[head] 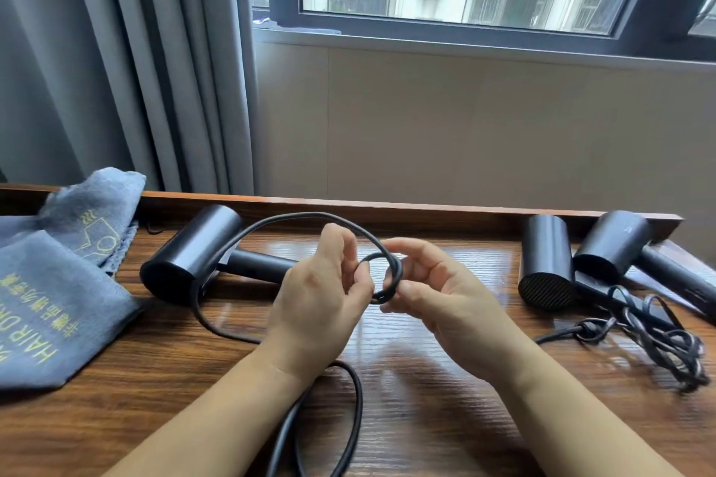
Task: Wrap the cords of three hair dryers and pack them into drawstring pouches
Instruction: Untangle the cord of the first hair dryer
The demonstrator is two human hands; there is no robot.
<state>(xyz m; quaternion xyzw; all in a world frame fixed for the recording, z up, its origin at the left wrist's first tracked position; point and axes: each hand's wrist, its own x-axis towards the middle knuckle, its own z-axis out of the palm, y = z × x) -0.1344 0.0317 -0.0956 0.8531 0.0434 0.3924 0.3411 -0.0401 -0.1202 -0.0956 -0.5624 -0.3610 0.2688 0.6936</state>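
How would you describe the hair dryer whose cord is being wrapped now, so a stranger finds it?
On the brown wooden table, look left of the hands. The black cylindrical hair dryer lies alone beside the grey fabric pouches; the other two dryers sit together at the right.

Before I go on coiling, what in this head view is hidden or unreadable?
- Cord plug end: runs off the bottom edge.
- Left hand fingertips inside the coil: hidden behind the hand itself.
- Pouch lettering: partly cut by the left edge.
- Right dryers' cords: tangled, blurred; cannot tell them apart.
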